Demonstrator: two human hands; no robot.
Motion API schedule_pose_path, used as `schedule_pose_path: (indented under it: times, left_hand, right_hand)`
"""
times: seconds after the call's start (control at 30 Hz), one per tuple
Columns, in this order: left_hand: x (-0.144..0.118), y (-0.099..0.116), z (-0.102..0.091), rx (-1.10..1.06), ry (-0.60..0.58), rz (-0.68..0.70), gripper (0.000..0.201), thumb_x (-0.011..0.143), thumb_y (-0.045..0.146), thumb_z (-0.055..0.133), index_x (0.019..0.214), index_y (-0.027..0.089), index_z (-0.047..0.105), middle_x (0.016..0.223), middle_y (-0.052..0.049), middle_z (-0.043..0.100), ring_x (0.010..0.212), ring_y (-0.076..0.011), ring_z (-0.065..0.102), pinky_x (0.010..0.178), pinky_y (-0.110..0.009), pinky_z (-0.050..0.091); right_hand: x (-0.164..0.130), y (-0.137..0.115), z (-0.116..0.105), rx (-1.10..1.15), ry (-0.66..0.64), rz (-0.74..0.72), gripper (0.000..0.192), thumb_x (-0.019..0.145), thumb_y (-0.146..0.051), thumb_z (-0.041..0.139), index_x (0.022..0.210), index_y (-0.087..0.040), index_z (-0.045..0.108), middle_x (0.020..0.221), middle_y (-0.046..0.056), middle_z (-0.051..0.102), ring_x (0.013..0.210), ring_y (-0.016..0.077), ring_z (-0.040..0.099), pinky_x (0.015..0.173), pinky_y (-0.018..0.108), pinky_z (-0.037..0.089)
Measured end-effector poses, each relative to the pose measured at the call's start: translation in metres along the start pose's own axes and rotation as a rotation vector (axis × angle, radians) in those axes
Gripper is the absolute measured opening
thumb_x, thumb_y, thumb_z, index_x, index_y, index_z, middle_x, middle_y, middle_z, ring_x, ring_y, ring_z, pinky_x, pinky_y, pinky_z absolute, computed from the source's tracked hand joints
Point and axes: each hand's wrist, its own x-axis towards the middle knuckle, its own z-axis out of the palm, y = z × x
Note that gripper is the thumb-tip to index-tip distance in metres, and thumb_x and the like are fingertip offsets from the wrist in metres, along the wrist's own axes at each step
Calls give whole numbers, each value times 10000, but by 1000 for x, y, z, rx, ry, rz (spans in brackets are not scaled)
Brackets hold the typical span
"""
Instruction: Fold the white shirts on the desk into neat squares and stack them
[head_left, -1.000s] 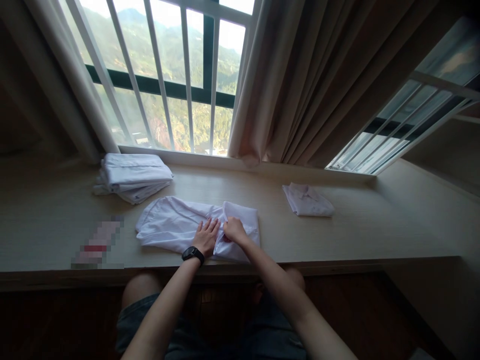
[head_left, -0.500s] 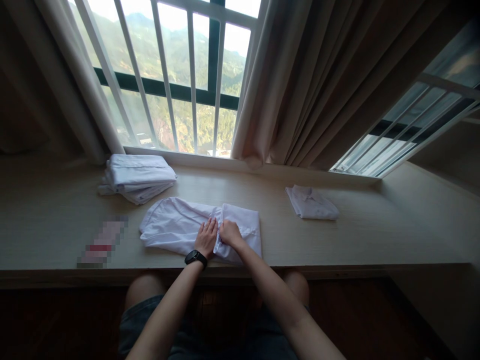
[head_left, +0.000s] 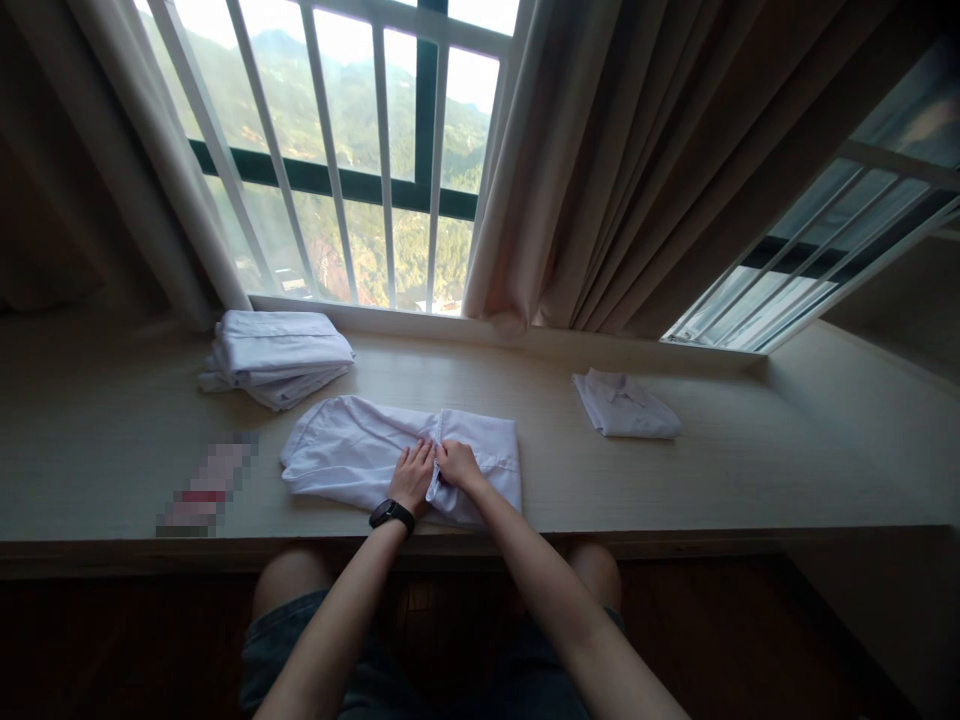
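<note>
A white shirt [head_left: 352, 445] lies partly folded across the desk in front of me, its right part doubled over and its left end loose and creased. My left hand [head_left: 413, 474], with a black watch on the wrist, rests on the cloth with fingers stretched out flat. Right beside it, the fingers of my right hand [head_left: 457, 465] are closed on the folded-over edge of the shirt. What lies under that fist is hidden.
A stack of folded white clothes [head_left: 281, 345] sits by the window at back left. One folded collared shirt [head_left: 626, 405] lies to the right. A blurred pinkish item [head_left: 206, 485] is near the front left edge of the desk [head_left: 735, 480]. Curtains [head_left: 570, 170] hang behind.
My right hand has shifted very slightly to the left with the shirt's edge. My left hand stays flat on the cloth.
</note>
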Motion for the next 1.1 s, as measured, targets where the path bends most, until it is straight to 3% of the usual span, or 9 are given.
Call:
schedule_pose_path:
  times: [0.13,0.27,0.37,0.5,0.57,0.7,0.97,1.03,1.1]
  left_hand:
    - [1,-3,2,-165,42,-51,611,904,150,411,1511,76,390,1510,-175,474,1412,-271,433,1193,-455,298]
    - [2,-8,1,-444,132,-114,542,967,192,320,1497,176,435,1434,-109,571,1336,-222,519,1189,-447,321]
    - [2,-9,-7,-557,154,-124,509,1009,311,335,1498,225,444,1467,-88,542,1348,-218,506,1186,-437,331]
    - [1,-8,-15,-498,85,-48,549,973,465,475,1503,327,434,1569,-50,416,1410,-259,429,1195,-478,292]
    - [1,-9,-14,-453,50,-36,550,938,448,540,1475,346,474,1556,-45,436,1392,-268,448,1199,-492,276]
    - [3,-12,-9,-417,-14,-58,507,870,363,604,1369,273,611,1516,-64,489,1392,-278,449,1218,-479,248]
    - [5,-8,-13,-485,-42,-94,577,828,352,607,1379,183,586,1500,-110,503,1396,-271,455,1224,-467,250]
    - [2,-11,-21,-467,2,-105,548,840,343,593,1356,160,597,1503,-133,493,1407,-273,439,1226,-459,247]
    - [-6,-21,-33,-381,144,-177,523,863,309,559,1355,134,586,1517,-154,470,1444,-288,379,1238,-475,200]
  right_hand:
    - [1,4,2,30,29,-17,341,1009,-237,401,969,-126,722,1018,137,737,901,178,681,781,216,414]
    - [-2,2,3,72,38,-64,317,1001,-253,435,968,-140,730,981,114,743,866,176,679,776,221,431]
    - [-12,5,1,125,41,-122,294,990,-239,457,1116,-178,715,946,65,749,836,155,680,786,213,459]
    - [-33,23,6,168,315,-227,405,989,-163,358,1274,-169,645,1177,93,703,1089,171,643,979,270,464]
    - [-45,34,13,60,405,-269,424,980,-159,361,1307,-164,631,1336,106,626,1313,204,514,1124,343,376]
    - [-59,46,29,-177,323,-255,456,1010,-314,407,1434,-205,537,1532,84,453,1492,276,266,1223,493,191]
    - [-59,49,40,-261,229,-227,528,1041,-469,284,1537,-317,381,1612,22,322,1512,290,199,1217,547,123]
    - [-59,50,40,-261,218,-212,532,1037,-482,285,1540,-329,373,1619,12,307,1514,299,186,1216,554,109]
    - [-58,51,41,-261,212,-203,539,1033,-492,292,1544,-336,363,1627,4,288,1518,304,168,1218,553,89]
